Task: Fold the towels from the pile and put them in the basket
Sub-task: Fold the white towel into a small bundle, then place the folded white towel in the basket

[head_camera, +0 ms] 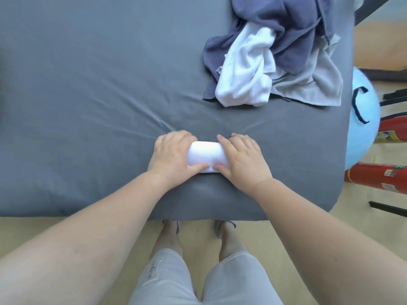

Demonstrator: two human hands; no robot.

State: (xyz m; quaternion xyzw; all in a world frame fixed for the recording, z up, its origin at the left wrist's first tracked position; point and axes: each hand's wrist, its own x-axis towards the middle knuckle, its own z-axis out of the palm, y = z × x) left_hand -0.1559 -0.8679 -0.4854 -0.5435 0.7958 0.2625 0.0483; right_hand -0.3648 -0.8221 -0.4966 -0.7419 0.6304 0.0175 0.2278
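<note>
When read from the left: wide bed under a smooth grey fitted sheet (88, 84), creased toward its near edge. Left hand (170, 155) curled over the left end of a small white terry towel folded into a compact bundle (204, 156), thumb laid along the near edge. Bundle lying on the sheet close to the bed's near edge, between the two hands. Right hand (242, 160) curled over the right end likewise, thumb nearly meeting the other. Farther back and right, loose pile of unfolded towels (275, 51), dark slate-blue, white and pale grey, well apart from the bundle. Beyond the bed's right side, pale blue ball (361, 119) and red fire extinguishers (378, 177) on the floor. Judged step: final fold being pressed flat. Next move, likely: lift with both ends gripped against unfolding, then carry to the basket, not in view.
</note>
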